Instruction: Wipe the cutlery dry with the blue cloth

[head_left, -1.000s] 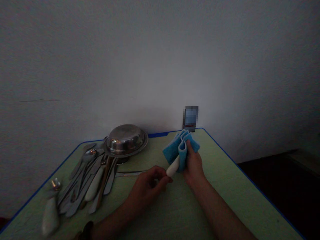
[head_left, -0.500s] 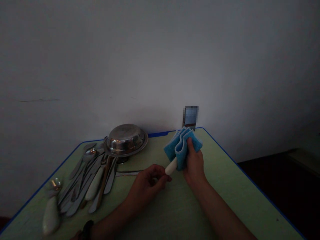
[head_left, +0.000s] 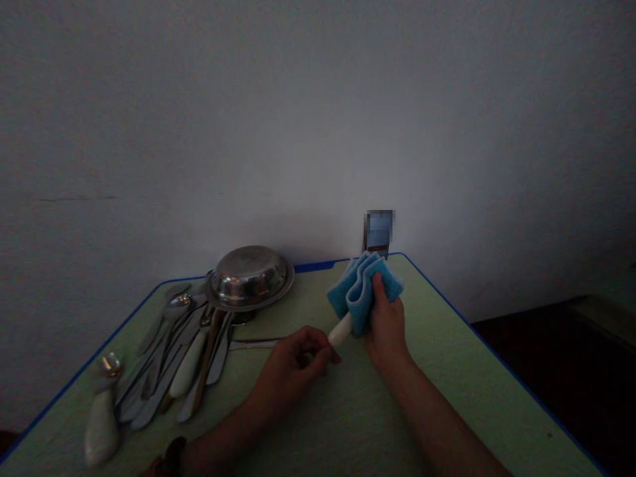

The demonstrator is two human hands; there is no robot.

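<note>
My left hand (head_left: 305, 354) pinches the end of a thick white handle (head_left: 340, 330) near the middle of the table. The rest of that white-handled utensil is hidden in a folded blue cloth (head_left: 362, 291) with pale edges, so its kind cannot be told. My right hand (head_left: 387, 321) is closed around the cloth, thumb on top, pressing it about the utensil. Just left of my left hand, a thin metal utensil handle (head_left: 253, 344) lies flat, partly covered by that hand.
Several spoons, knives and other utensils (head_left: 169, 358) lie in a pile on the left. Behind them sits an upturned metal bowl (head_left: 251, 278). A white-handled utensil (head_left: 102, 427) lies at the near left. A phone (head_left: 379, 232) leans against the wall at the table's (head_left: 477, 397) back edge.
Hardly anything differs. The cloth has shifted very slightly to the right, and both hands keep their hold.
</note>
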